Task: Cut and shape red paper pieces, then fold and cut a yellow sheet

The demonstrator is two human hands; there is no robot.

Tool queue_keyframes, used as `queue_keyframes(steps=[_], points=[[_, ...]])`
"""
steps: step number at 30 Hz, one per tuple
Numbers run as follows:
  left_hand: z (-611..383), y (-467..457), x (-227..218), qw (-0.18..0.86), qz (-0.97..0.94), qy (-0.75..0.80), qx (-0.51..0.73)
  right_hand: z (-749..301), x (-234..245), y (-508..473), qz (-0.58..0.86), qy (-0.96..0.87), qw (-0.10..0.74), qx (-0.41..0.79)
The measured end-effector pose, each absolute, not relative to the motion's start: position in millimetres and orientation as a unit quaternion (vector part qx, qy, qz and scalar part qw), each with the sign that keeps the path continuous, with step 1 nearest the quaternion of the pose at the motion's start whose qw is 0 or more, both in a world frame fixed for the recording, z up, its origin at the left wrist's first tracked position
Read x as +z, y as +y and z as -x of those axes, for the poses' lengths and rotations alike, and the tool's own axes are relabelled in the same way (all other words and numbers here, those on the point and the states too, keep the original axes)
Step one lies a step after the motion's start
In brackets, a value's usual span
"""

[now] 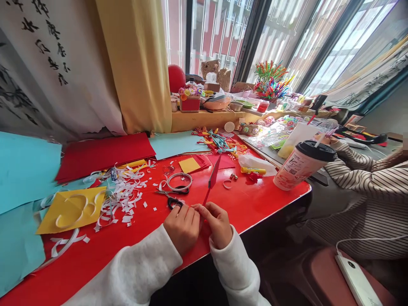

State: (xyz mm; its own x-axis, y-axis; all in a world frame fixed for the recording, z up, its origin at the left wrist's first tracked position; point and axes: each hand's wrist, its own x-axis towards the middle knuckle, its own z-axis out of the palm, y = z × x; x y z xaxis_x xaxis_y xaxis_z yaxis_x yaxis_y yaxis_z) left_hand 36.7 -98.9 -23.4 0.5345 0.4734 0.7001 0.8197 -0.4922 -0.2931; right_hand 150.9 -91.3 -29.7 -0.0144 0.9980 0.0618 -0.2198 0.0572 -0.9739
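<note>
both hands meet at the front edge of the red desk (255,212), fingers drawn in close together. the left hand (182,228) curls narrowly and the right hand (219,223) pinches with thumb and forefinger, the two holding the lower end of a slim red paper piece (214,176). that piece stands tilted above the fingertips, its pointed top leaning slightly right and its narrow stem running down between the hands. just beyond the left hand lie black-handled scissors (182,190), next to a roll of tape (179,182). farther back is a small yellow paper square (188,165). to the left, white paper scraps (126,197) spread beside a larger yellow sheet (95,199). to the right are a yellow glue stick (253,171) and a tilted-looking lidded cup (295,168), with another person's striped sleeve (357,170) beyond it.
</note>
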Motion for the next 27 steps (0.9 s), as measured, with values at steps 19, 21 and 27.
queue_keyframes(steps=[19, 21, 27], points=[[-32.7, -90.2, -34.9, 0.200, 0.865, -0.383, -0.256, -149.3, -34.5, -98.6, 0.477, -0.560, 0.528, 0.425], [-31.1, -87.8, -34.1, 0.216, 0.877, -0.342, -0.259, -149.7, -34.0, -99.6, 0.473, -0.570, 0.527, 0.417], [-31.7, -85.7, -36.3, 0.208, 0.858, -0.406, -0.236, -148.9, -36.2, -98.9, 0.490, -0.542, 0.550, 0.405]])
